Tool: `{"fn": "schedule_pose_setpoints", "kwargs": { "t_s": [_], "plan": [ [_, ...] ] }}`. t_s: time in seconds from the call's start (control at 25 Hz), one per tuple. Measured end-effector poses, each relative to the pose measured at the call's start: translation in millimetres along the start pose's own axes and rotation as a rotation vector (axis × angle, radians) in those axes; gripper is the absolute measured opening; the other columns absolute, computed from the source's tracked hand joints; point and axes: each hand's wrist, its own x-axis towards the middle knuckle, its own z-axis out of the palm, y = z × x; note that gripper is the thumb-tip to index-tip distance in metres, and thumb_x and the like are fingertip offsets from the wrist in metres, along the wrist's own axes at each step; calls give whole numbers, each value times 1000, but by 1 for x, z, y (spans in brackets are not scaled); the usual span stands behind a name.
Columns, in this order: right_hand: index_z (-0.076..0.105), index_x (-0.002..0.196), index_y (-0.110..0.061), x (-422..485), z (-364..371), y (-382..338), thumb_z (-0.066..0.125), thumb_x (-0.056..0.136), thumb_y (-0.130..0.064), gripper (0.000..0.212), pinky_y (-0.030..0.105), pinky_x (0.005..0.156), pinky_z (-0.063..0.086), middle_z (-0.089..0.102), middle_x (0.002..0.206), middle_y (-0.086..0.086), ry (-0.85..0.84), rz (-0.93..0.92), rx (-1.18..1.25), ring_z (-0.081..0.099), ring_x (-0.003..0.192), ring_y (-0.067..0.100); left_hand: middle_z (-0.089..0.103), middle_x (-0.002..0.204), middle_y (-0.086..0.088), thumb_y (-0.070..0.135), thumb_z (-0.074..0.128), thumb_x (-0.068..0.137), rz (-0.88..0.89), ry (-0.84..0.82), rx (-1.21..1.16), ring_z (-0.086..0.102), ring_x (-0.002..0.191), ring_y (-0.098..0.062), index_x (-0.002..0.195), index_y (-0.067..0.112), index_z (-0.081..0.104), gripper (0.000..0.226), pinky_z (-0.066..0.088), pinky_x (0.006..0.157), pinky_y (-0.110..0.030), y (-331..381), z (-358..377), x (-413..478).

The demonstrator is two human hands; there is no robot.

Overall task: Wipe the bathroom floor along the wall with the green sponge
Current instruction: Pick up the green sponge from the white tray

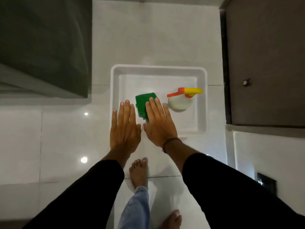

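Note:
A green sponge (142, 103) lies inside a white plastic tray (158, 68) that sits on the white tiled floor (66, 142). My left hand (124, 128) is held flat, palm down, fingers together and stretched out, over the tray's left rim. My right hand (159, 121) is also flat and palm down, its fingers partly covering the sponge's right side. I cannot tell whether the right fingers touch the sponge. Neither hand grips anything.
A white spray bottle (180, 103) with a yellow and orange trigger head stands in the tray's right part. A dark grey wall (42, 43) rises at left, a brown cabinet door (267, 63) with a knob at right. My bare feet (138, 174) stand below the hands.

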Motion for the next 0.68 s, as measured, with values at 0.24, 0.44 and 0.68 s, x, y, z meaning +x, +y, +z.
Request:
{"fn": "schedule_pose_setpoints", "kwargs": {
  "t_s": [0.24, 0.44, 0.68],
  "plan": [
    [6, 162, -5, 50, 37, 15, 55, 91, -41, 93, 50, 128, 10, 5, 171, 17, -126, -102, -64, 2, 158, 34, -9, 186, -20, 52, 14, 115, 8, -58, -7, -10, 173, -37, 176, 4, -1, 79, -4, 142, -54, -9, 30, 22],
    [6, 161, -1, 56, 51, 21, 37, 107, -23, 66, 50, 127, 16, 10, 170, 22, -77, -125, -155, 9, 157, 38, -15, 185, -19, 50, 13, 116, 12, -72, -16, -15, 173, -35, 175, 3, -7, 79, -9, 141, -52, -6, 34, 28],
    [26, 156, 4, 41, 26, 22, 48, 102, -10, 61, 50, 124, 26, 29, 163, 27, 8, -112, -22, 25, 152, 42, -5, 186, -20, 50, 21, 116, 61, -25, 15, -8, 173, -37, 176, 3, 4, 78, -6, 141, -52, -2, 20, 6]
  ]
}}
